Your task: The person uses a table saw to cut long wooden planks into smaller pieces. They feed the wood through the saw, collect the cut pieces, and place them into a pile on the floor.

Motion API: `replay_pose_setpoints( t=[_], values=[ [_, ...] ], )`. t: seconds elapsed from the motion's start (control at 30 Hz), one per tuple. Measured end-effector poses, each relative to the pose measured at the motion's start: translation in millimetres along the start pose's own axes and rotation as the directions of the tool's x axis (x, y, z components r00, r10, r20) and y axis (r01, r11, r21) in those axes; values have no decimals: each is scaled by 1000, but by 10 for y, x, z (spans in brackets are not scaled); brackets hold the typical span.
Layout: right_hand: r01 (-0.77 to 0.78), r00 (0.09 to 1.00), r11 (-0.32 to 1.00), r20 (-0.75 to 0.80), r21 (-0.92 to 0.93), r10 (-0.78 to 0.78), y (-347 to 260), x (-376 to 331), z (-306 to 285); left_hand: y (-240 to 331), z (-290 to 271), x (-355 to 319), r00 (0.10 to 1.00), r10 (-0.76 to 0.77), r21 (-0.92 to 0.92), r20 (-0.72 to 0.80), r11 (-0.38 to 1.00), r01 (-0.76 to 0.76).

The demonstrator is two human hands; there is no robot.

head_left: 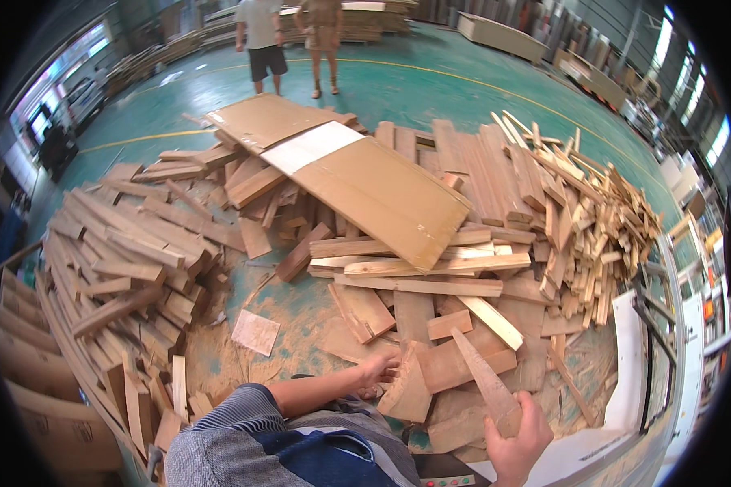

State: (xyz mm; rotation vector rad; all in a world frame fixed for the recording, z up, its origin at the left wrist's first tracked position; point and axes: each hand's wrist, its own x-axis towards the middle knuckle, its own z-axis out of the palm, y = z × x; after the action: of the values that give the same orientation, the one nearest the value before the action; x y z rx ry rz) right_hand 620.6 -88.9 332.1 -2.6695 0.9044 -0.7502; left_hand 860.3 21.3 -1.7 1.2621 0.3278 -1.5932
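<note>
Green workshop floor (479, 89) stretches ahead of me, buried in the middle under a wide heap of wood offcuts (544, 211) with a long cardboard sheet (357, 174) lying across its top. Two other people (292, 40) stand far back, well clear of my reach.

My right hand (521, 438) is closed around the thick end of a tapered wooden wedge (483, 377), its thin tip pointing up and away toward the pile. My left hand (379, 369) rests with fingers curled on the edge of a curved offcut (406, 390) at the near foot of the heap; I cannot tell whether it truly grips it or only touches.

To handle this well, I judge the wedge needs a firm hold low on its thick end, so the tip does not swing into the loose boards. The curved piece lies partly under neighbouring scraps, so I would lift it straight and slowly. Splinters and sliding boards look like the main risk.
</note>
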Motion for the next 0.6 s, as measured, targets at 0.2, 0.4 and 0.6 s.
replay_pose_setpoints(
  t=[0.2,0.4,0.6],
  values=[
    [135,990,988,27,70,-137,166,6,-10,-883,-1378,-6,848,499,804,-178,571,-167],
    [89,995,989,28,115,-92,247,204,-77,-1719,-1855,-683,991,134,639,-10,763,-97],
    [-44,999,995,7,93,44,556,563,-138,-1969,-2320,-446,980,158,695,-118,718,-32]
  ],
)
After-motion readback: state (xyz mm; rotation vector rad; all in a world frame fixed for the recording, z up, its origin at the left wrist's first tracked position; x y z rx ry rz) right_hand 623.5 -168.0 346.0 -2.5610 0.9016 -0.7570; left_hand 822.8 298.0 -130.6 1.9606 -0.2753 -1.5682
